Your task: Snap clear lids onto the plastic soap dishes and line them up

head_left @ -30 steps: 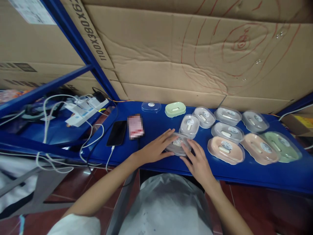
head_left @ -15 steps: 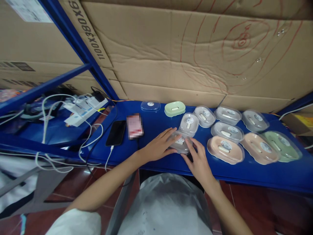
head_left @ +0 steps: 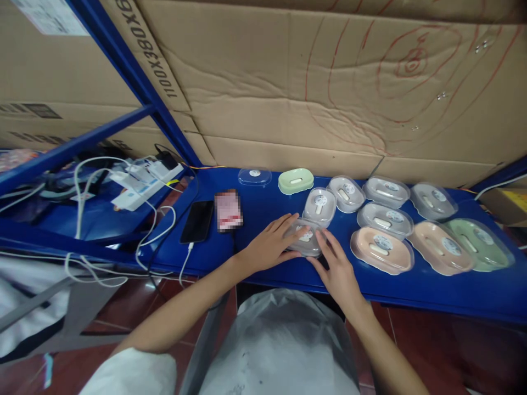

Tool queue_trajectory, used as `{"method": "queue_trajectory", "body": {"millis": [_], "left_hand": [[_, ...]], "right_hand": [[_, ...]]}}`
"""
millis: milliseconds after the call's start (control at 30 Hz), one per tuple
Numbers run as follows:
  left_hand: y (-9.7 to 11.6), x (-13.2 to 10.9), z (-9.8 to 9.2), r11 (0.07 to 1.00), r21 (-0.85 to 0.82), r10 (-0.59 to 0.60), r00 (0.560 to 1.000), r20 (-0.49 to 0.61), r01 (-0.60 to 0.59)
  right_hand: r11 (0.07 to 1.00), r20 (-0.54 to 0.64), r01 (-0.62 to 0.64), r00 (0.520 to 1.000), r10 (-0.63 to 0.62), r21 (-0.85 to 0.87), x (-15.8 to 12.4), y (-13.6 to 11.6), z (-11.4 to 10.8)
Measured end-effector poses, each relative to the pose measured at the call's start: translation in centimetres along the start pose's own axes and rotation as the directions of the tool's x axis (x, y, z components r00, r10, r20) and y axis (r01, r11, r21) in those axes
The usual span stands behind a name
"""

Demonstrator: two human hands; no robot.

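Observation:
A grey soap dish (head_left: pixel 309 247) under a clear lid with a round sticker lies near the front edge of the blue table. My left hand (head_left: pixel 272 241) holds its left side, fingers across the lid and thumb at the front. On the dish's right side, my right hand (head_left: pixel 335 263) grips with fingertips on the lid and thumb low at the front. The two hands partly cover the dish. Just behind it is another lidded grey soap dish (head_left: pixel 320 207). Farther back sit a light green soap dish (head_left: pixel 295 181) without a lid and a loose clear lid (head_left: pixel 254 176).
Several lidded soap dishes fill the right, including a peach one (head_left: pixel 382 249) and a green one (head_left: pixel 480 244). A phone (head_left: pixel 196 221) on a white cable and a blurred pink item (head_left: pixel 228 210) lie left. Beyond them is a power strip (head_left: pixel 146 186); cardboard (head_left: pixel 263 82) stands behind.
The view has shifted slightly. Both hands stay on the grey soap dish, with the right fingers moved only a little on the lid. The other dishes have not moved.

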State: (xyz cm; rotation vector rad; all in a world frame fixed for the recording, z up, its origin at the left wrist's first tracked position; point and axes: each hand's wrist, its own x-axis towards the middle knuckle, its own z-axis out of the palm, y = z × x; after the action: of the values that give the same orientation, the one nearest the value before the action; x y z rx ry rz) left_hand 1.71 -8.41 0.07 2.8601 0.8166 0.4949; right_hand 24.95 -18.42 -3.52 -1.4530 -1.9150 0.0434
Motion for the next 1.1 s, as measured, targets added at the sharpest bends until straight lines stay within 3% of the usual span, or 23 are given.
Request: {"method": "queue_trajectory", "body": {"millis": [200, 300, 533, 667, 733, 933, 1100], "left_hand": [[0.4, -0.2, 0.5, 0.999, 0.053, -0.006, 1.0, -0.005, 0.007], [0.1, -0.7, 0.4, 0.997, 0.075, -0.025, 1.0, -0.006, 0.025], [-3.7, -1.4, -2.5, 0.963, 0.034, -0.265, 0.961, -0.073, 0.268], [-7.4, 2.1, -5.2, 0.929, 0.053, -0.356, 0.924, -0.142, 0.366], [-9.1, 5.1, -5.9, 0.918, 0.083, -0.381, 0.92, -0.091, 0.388], [-10.9, 13.9, -3.8, 0.943, 0.116, -0.326, 0.936, 0.131, 0.312], [-11.0, 15.7, -3.3, 0.946, 0.128, -0.32, 0.928, 0.193, 0.299]], "right_hand": [[0.999, -0.002, 0.014, 1.0, -0.014, -0.029, -0.1, -0.1, 0.1], [0.999, 0.071, 0.011, 0.997, -0.008, -0.035, 0.1, -0.4, -0.1], [0.998, 0.132, 0.044, 0.99, -0.039, -0.034, 0.4, -0.5, -0.2], [0.999, 0.123, 0.04, 0.992, -0.035, -0.037, 0.2, -0.3, 0.2], [0.998, 0.123, 0.039, 0.992, -0.034, -0.04, 0.1, -0.2, 0.2], [0.996, 0.137, 0.064, 0.989, -0.054, -0.067, 0.2, -0.1, 0.1], [0.992, 0.132, 0.088, 0.988, -0.075, -0.094, 0.1, -0.1, 0.1]]}}
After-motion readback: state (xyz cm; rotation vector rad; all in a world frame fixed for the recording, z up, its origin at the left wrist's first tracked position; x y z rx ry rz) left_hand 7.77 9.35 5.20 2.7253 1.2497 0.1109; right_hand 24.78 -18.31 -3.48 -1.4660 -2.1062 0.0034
